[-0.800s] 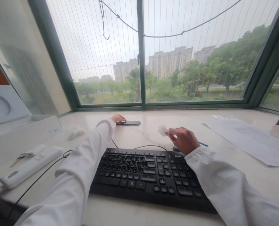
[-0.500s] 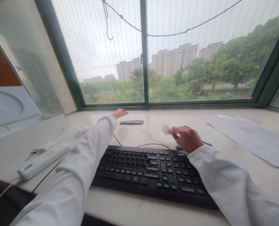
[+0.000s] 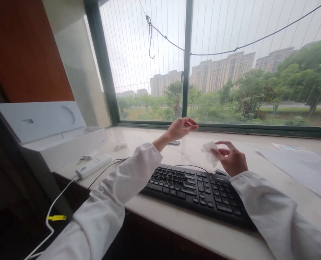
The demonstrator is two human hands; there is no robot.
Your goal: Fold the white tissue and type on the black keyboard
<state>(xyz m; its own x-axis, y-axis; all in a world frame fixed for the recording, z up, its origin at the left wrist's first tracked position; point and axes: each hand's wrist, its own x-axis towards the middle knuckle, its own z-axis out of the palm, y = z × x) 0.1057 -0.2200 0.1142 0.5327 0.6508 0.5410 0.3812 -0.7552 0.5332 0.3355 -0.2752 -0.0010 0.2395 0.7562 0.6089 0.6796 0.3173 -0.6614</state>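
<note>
My left hand [image 3: 180,129] hangs raised above the marble sill, fingers loosely curled and holding nothing, just over a small dark flat device [image 3: 174,142] lying on the sill. My right hand [image 3: 231,159] pinches a crumpled white tissue [image 3: 209,151] above the far right corner of the black keyboard [image 3: 195,187]. Both arms wear white sleeves.
An open white box [image 3: 54,139] stands at the left, with a white power bank [image 3: 93,165] and its cable beside it. A crumpled tissue [image 3: 119,147] lies near the box. Paper sheets [image 3: 304,168] lie at the right. The window frame [image 3: 187,61] runs along the back.
My left hand lifted off the dark device on the sill and rose toward the middle. My right hand raised the tissue slightly. The view swung to the left.
</note>
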